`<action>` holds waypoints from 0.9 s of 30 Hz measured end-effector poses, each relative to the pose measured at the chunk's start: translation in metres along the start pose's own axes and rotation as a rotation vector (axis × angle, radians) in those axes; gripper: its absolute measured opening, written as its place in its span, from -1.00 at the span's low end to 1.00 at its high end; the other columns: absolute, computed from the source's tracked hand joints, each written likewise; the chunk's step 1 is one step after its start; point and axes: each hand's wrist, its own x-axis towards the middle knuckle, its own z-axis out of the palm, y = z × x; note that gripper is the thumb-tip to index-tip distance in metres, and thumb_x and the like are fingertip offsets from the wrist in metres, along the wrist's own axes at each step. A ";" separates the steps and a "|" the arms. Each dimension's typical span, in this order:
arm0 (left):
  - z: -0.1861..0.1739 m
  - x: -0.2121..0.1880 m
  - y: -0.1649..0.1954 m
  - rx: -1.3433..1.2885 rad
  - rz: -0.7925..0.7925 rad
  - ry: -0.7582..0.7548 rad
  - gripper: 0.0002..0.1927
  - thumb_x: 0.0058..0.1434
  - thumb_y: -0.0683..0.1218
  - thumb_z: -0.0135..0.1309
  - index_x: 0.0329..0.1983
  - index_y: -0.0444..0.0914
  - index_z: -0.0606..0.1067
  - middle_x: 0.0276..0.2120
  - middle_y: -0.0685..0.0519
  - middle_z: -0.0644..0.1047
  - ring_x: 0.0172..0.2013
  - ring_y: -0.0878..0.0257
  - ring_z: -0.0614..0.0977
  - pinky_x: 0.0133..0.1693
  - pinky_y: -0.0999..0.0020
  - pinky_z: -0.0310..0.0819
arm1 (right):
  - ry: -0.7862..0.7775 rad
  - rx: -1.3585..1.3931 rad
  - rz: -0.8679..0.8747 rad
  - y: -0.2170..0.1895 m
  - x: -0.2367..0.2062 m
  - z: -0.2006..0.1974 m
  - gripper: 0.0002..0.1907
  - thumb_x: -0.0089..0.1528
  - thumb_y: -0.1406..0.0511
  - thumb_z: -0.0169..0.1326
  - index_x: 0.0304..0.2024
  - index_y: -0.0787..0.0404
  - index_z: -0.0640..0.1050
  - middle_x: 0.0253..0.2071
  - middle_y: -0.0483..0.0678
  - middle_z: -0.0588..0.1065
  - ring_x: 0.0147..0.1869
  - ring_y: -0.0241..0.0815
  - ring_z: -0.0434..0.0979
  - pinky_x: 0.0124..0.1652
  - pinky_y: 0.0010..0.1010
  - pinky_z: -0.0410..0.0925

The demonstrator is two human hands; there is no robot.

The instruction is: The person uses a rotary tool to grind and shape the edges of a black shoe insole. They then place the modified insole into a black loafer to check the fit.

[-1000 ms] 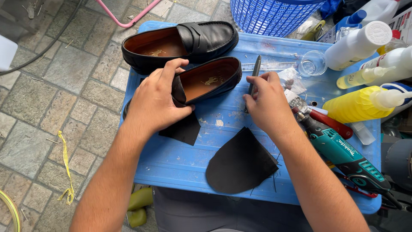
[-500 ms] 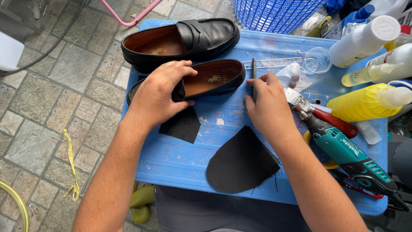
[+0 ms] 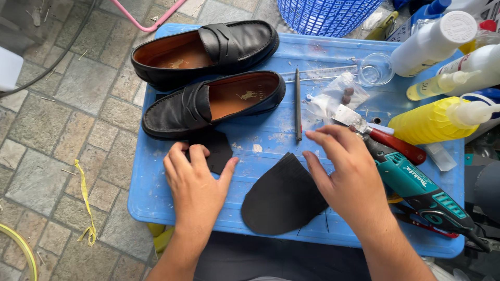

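Both hands down on the blue plastic tabletop (image 3: 156, 208). Left hand (image 3: 195, 184) lies flat, fingers spread, pressing the small black rubber heel piece (image 3: 216, 148); grip open, nothing clasped. Right hand (image 3: 349, 177) rests its thumb on the edge of the large black rubber half-sole sheet (image 3: 281, 200), fingers loose above it; open too, nothing held.

Progress, as judged: both pieces look cut to shape, neither fitted yet. The two black leather loafers (image 3: 213, 99) sit upright just beyond the heel piece, soles hidden.

Around: slim grey metal file (image 3: 298, 104) lies free near the loafers. Red-handled knife (image 3: 385, 138) and teal power tool (image 3: 422, 190) crowd the right wrist. Yellow squeeze bottle (image 3: 429, 122) and white bottles (image 3: 432, 41) stand further right.
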 end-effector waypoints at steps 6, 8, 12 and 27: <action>-0.031 0.001 -0.008 -0.188 -0.014 -0.134 -0.77 0.22 -0.12 0.22 -0.08 -0.29 0.62 -0.14 -0.11 0.68 -0.21 0.01 0.70 -0.18 0.22 0.58 | 0.093 0.076 -0.085 0.022 -0.018 0.017 -0.73 0.16 0.42 0.25 -0.07 0.26 0.61 -0.07 0.04 0.54 0.03 0.02 0.55 0.03 -0.25 0.40; -0.048 -0.008 -0.009 -0.348 -0.080 -0.101 -0.77 0.23 -0.21 0.18 -0.04 -0.30 0.62 -0.27 -0.10 0.68 -0.37 0.18 0.72 -0.32 0.34 0.57 | 0.076 0.193 -0.039 0.026 -0.021 0.020 -0.74 0.17 0.42 0.24 -0.07 0.26 0.61 -0.06 0.02 0.56 -0.02 -0.08 0.56 -0.01 -0.32 0.42; -0.057 -0.017 -0.010 -0.446 -0.079 0.087 -0.79 0.34 -0.29 0.14 0.03 -0.35 0.59 -0.27 -0.05 0.68 -0.29 0.34 0.73 -0.19 0.46 0.61 | 0.007 0.455 0.029 0.028 -0.025 0.024 -0.70 0.20 0.41 0.23 0.00 0.29 0.58 -0.04 -0.01 0.59 -0.09 -0.27 0.59 -0.06 -0.46 0.46; -0.012 0.003 0.043 -0.825 0.044 -0.127 -0.57 0.13 -0.05 0.39 0.01 -0.28 0.53 -0.24 -0.04 0.64 -0.27 0.17 0.74 -0.22 0.39 0.62 | -0.494 1.268 0.381 0.048 -0.050 0.040 -0.64 0.34 0.39 0.01 0.14 0.51 0.51 -0.25 0.04 0.61 -0.25 -0.24 0.65 -0.23 -0.40 0.53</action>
